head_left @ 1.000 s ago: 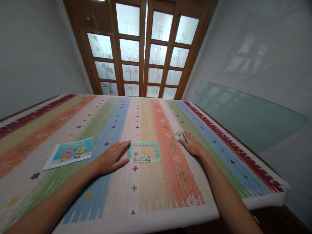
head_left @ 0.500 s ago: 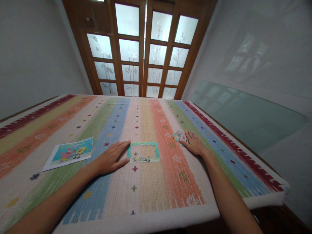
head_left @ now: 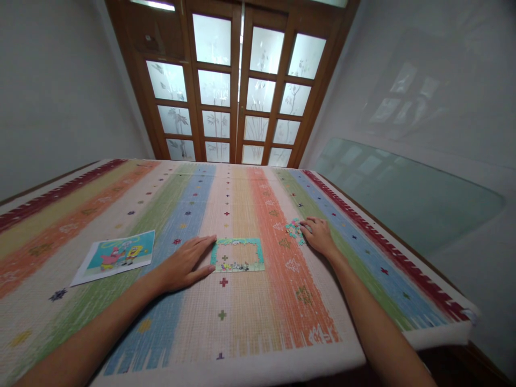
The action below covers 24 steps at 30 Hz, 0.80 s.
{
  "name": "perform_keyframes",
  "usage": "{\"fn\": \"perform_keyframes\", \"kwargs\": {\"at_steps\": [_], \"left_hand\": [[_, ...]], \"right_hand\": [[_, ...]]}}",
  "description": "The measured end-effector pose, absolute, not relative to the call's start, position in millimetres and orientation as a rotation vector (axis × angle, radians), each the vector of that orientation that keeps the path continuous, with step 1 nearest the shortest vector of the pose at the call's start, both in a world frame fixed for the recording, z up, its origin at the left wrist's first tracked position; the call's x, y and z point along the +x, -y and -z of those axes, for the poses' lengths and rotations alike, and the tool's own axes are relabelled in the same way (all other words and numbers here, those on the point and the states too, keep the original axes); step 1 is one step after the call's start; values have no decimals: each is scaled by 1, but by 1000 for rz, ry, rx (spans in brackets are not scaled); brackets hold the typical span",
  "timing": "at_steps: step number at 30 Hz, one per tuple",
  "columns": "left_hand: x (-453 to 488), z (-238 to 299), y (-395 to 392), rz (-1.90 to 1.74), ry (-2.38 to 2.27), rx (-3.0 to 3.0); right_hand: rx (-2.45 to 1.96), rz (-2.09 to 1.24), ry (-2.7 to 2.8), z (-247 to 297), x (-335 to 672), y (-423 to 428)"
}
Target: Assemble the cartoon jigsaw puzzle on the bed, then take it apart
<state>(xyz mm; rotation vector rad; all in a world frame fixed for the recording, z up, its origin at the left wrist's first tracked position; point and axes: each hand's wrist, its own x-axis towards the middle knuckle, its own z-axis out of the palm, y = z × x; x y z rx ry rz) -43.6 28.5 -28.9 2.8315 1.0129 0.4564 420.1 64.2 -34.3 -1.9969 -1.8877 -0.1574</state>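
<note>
A jigsaw puzzle border (head_left: 237,266) lies flat on the striped cloth, assembled as a rectangle with the cloth showing through its middle. My left hand (head_left: 187,262) rests flat beside it, fingers and thumb spread, the tips at its left edge. To the right is a small heap of loose puzzle pieces (head_left: 293,230), mostly teal with some pink. My right hand (head_left: 319,235) is over the heap's right side, fingers curled down and thumb drawn in among the pieces. Whatever is between those fingertips is too small to make out.
A printed picture sheet (head_left: 116,255) with a pink and a yellow cartoon figure lies left of my left hand. The striped tablecloth (head_left: 250,312) covers the table to its front edge. Wooden doors with glass panes (head_left: 236,107) stand behind, and pale walls flank the table.
My right hand has gone from lying flat with spread fingers to curled fingers over the loose pieces. My left hand stays at the puzzle border. The view has tilted slightly upward.
</note>
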Motion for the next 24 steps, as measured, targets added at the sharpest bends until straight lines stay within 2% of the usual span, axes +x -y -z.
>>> {"fn": "perform_keyframes", "kwargs": {"at_steps": [14,24], "left_hand": [[-44,31,-29,-493,-1007,2851],[-44,30,-29,-503,-1006,2855]], "right_hand": [[-2102,58,1710,30,419,-70],[-2004,-93,1693,26,419,-65]]}}
